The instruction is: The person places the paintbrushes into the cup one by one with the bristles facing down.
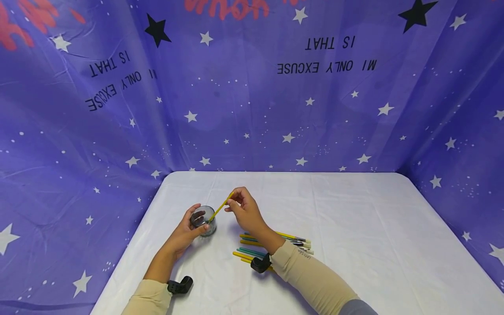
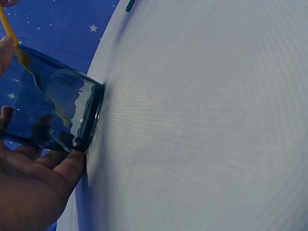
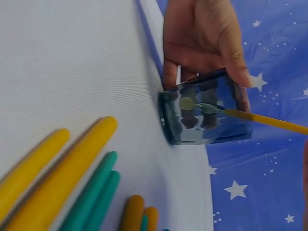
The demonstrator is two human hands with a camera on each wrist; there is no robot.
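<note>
My left hand (image 1: pixel 184 236) grips a clear, bluish-grey drinking glass (image 1: pixel 209 228) on the left part of the table, its thumb at the rim. The fingers of my right hand (image 1: pixel 249 215) pinch the upper end of a yellow-handled paintbrush (image 1: pixel 222 207), which slants down into the glass. Through the glass wall in the right wrist view, the brush's metal collar and pale bristles (image 3: pixel 187 103) show inside. In the left wrist view the glass (image 2: pixel 57 101) stands upright on the table, fingers low against its side.
Several paintbrushes with yellow and teal handles (image 1: pixel 247 243) lie on the white table (image 1: pixel 354 218) below my right forearm, their bristles (image 1: pixel 308 241) pointing right. A purple star-printed curtain (image 1: pixel 244 109) encloses the table at the back and both sides.
</note>
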